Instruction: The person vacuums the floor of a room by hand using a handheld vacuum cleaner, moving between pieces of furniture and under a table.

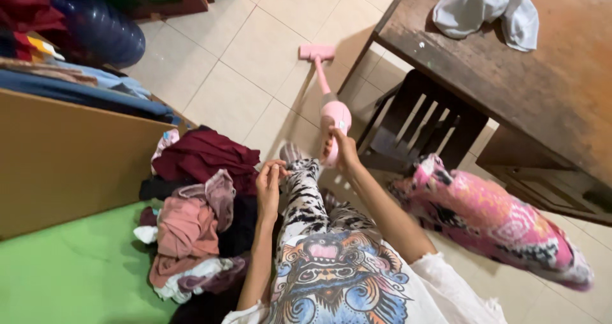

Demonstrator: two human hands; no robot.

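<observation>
Gripping the pink handheld vacuum (pixel 333 110) by its handle, the right hand (pixel 344 150) reaches it over the tiled floor (pixel 255 56) toward the wooden table (pixel 548 88). The left hand (pixel 270 182) seems pinched shut beside the unsorted clothes pile (pixel 197 222); how much floor is done cannot be judged.

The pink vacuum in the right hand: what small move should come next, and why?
Probably push the pink vacuum a little forward over the floor tiles. The right hand grips its body, its head already lies flat on the tiles, and open floor lies ahead. The left hand is busy at the patterned cloth, so one small one-handed stroke seems safest.
</observation>
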